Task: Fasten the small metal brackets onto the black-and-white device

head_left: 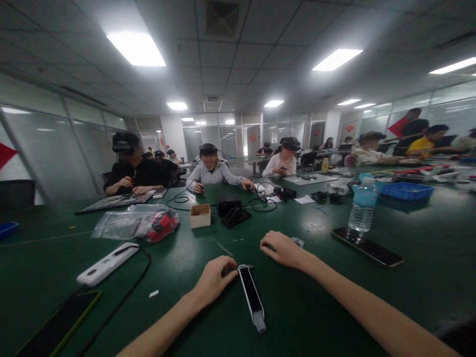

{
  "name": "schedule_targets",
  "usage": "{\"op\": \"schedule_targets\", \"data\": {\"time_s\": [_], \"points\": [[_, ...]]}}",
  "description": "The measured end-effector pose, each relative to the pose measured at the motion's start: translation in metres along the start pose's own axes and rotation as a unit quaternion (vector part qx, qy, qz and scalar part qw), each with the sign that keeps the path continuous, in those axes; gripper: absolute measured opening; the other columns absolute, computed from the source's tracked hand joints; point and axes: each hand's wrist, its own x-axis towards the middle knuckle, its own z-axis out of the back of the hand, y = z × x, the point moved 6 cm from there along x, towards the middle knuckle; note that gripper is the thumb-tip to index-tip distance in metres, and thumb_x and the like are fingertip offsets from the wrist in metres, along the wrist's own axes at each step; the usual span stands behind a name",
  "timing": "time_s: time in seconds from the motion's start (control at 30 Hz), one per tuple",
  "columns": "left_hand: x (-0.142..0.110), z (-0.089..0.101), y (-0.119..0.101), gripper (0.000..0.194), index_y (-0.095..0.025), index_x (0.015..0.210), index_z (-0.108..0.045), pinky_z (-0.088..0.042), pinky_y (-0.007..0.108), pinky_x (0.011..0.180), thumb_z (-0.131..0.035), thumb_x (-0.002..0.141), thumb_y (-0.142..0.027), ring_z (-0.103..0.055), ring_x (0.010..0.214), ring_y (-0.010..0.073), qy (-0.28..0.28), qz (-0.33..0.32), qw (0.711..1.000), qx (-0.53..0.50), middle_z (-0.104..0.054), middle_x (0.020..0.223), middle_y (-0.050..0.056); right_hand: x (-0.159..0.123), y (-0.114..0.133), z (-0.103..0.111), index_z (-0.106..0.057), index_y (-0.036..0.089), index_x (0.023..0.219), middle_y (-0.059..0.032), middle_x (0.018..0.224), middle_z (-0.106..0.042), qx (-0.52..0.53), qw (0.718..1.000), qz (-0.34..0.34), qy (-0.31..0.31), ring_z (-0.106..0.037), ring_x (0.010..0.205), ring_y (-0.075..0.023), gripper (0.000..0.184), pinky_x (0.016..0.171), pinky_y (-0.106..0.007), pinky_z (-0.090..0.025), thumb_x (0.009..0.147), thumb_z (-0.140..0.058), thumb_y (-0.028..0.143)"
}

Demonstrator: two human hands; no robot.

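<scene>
A narrow device [251,292] with a black face, a white rim and a grey end lies lengthwise on the green table in front of me. My left hand [214,280] is beside its far end, thumb and forefinger curled together at the upper left corner. A small dark metal piece [249,267] sticks out by that end. Farther right, my right hand [283,249] rests on the table, fingers loosely bent and nothing visible in them. Just behind its wrist is a small clear packet [297,242], partly hidden. A thin clear strip [225,249] lies beyond my left hand.
On the left are a white power strip [107,264], a phone [61,322] and a bag with red parts [143,222]. Ahead stands a small box [200,216]. A water bottle [361,208] stands by another phone [366,246] at right. Several people sit across the table.
</scene>
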Motion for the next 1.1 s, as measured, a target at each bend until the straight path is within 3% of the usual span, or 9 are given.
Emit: {"op": "schedule_targets", "data": {"time_s": [0.1, 0.2, 0.53, 0.83, 1.0, 1.1], "points": [[0.000, 0.000, 0.001, 0.016, -0.018, 0.094, -0.060, -0.042, 0.025, 0.065, -0.055, 0.083, -0.029, -0.054, 0.073, 0.0138, 0.002, -0.002, 1.000, 0.004, -0.061, 0.087, 0.001, -0.004, -0.028, 0.004, -0.062, 0.016, 0.091, -0.0074, 0.091, -0.061, -0.034, 0.999, -0.029, -0.005, -0.053, 0.087, -0.0184, 0.018, 0.080, -0.033, -0.041, 0.088, -0.045, 0.020], [0.000, -0.001, 0.001, 0.017, -0.018, 0.095, -0.060, -0.043, 0.024, 0.064, -0.056, 0.082, -0.029, -0.054, 0.072, 0.0132, 0.001, -0.002, 1.000, -0.001, -0.061, 0.088, 0.001, -0.008, -0.038, -0.001, -0.062, 0.017, 0.094, -0.0070, 0.094, -0.060, -0.031, 0.999, -0.036, 0.021, -0.052, 0.089, -0.0184, 0.018, 0.080, -0.032, -0.042, 0.087, -0.046, 0.021], [0.000, -0.002, -0.002, 0.015, -0.017, 0.093, -0.059, -0.042, 0.024, 0.064, -0.055, 0.079, -0.023, -0.052, 0.070, 0.0130, 0.002, -0.015, 1.000, 0.008, -0.059, 0.086, 0.001, -0.006, -0.025, -0.015, -0.066, 0.021, 0.099, -0.0074, 0.098, -0.059, -0.018, 0.995, -0.014, 0.094, -0.052, 0.091, -0.0197, 0.021, 0.079, -0.032, -0.042, 0.088, -0.048, 0.022], [-0.001, -0.003, -0.001, 0.018, -0.017, 0.095, -0.058, -0.043, 0.024, 0.063, -0.054, 0.080, -0.027, -0.052, 0.072, 0.0135, 0.010, -0.008, 1.000, 0.007, -0.058, 0.087, 0.002, -0.005, -0.015, -0.015, -0.066, 0.022, 0.100, -0.0079, 0.099, -0.059, -0.030, 0.994, -0.002, 0.109, -0.051, 0.092, -0.0206, 0.022, 0.079, -0.033, -0.042, 0.088, -0.048, 0.020], [-0.001, -0.003, -0.001, 0.018, -0.017, 0.095, -0.058, -0.043, 0.024, 0.063, -0.054, 0.080, -0.027, -0.052, 0.072, 0.0134, 0.009, -0.006, 1.000, 0.010, -0.058, 0.087, 0.001, -0.004, -0.018, -0.020, -0.066, 0.020, 0.096, -0.0074, 0.097, -0.058, -0.036, 0.995, 0.005, 0.098, -0.051, 0.090, -0.0200, 0.021, 0.078, -0.032, -0.041, 0.089, -0.047, 0.025], [-0.001, -0.003, -0.002, 0.018, -0.017, 0.095, -0.058, -0.043, 0.024, 0.063, -0.054, 0.081, -0.027, -0.052, 0.071, 0.0133, 0.006, -0.012, 1.000, 0.009, -0.059, 0.087, 0.001, -0.004, -0.022, -0.018, -0.064, 0.021, 0.103, -0.0076, 0.102, -0.058, -0.035, 0.995, -0.001, 0.092, -0.051, 0.093, -0.0202, 0.021, 0.080, -0.033, -0.041, 0.088, -0.049, 0.025]]}}
